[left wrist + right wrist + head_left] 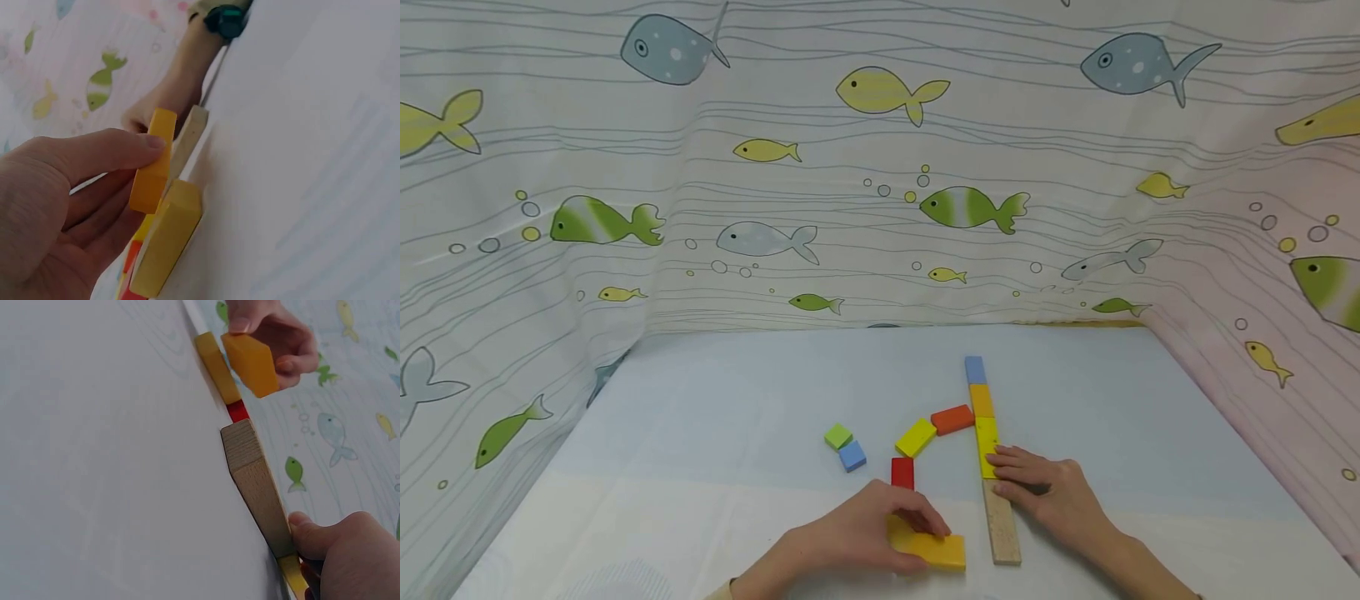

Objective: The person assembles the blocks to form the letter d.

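My left hand (861, 527) pinches an orange rectangular block (153, 165) between thumb and fingers. In the left wrist view, a yellow block (169, 240) stands on the table right beside the held one. A red block (902, 472) lies at its far end, partly hidden by the hand. My right hand (1063, 500) rests at a straight row of blocks, its fingertips on a long yellow block (987, 437) and its thumb by a plain wooden block (1002, 525). An orange block (982, 401) and a blue block (974, 370) continue this row away from me.
From the row, an orange-red block (952, 419) and a yellow block (916, 438) curve toward the red one. A small green block (838, 436) and a small blue block (852, 456) lie to the left. A fish-patterned curtain (880, 183) surrounds the white table (715, 400).
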Motion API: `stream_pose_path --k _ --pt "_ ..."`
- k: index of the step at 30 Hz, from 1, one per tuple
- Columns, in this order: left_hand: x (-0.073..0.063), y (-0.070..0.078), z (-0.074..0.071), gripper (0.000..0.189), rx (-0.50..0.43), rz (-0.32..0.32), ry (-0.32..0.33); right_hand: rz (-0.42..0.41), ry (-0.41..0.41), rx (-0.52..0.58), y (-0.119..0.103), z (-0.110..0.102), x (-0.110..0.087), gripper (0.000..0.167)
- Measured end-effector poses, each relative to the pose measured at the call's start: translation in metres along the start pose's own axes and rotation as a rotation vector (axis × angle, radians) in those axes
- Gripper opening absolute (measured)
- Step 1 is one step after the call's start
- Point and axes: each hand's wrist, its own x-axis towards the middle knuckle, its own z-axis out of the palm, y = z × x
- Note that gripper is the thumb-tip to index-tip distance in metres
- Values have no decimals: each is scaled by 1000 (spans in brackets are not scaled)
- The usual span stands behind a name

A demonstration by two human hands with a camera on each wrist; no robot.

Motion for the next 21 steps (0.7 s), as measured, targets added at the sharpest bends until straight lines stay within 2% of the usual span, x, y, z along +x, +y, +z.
stream_pose_path --k 7,12,16,21 --pt "9 4 12 25 120 36 -46 15 -8 2 -3 -2 1 32" --pt "9 5 18 25 189 -14 -64 53 -29 -1 -4 -2 1 32" --pt "8 5 20 25 267 -34 -72 42 -23 -6 -3 -1 1 32" --pt "7 5 19 25 275 -35 -75 20 -13 -2 -2 -1 0 31"
